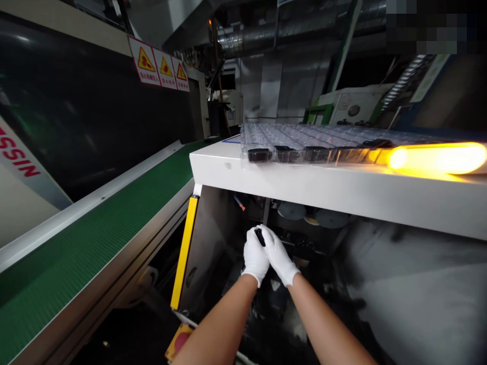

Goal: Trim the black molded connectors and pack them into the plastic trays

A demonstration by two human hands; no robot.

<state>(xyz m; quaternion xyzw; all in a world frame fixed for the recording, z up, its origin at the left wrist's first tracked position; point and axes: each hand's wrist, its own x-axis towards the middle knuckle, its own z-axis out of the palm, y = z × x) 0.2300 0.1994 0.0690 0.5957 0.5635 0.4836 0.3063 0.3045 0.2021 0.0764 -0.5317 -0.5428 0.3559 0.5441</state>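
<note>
Both my hands wear white gloves and meet inside a dark machine opening below a white ledge. My left hand (pixel 255 254) and my right hand (pixel 277 253) are closed round a small black part (pixel 259 236), which shows between the fingers at the top. Most of the part is hidden by the gloves, so its kind cannot be made out. Behind the hands, under the ledge, are round grey discs (pixel 291 210). Whether the part touches anything beyond the gloves does not show.
On the white ledge (pixel 304 180) lies a clear plastic tray (pixel 297 134) holding several black parts. An orange-yellow lamp (pixel 437 158) glows at the right. A green conveyor belt (pixel 114 228) runs along the left. A yellow bar (pixel 184 253) edges the opening, with a red button (pixel 181 340) below it.
</note>
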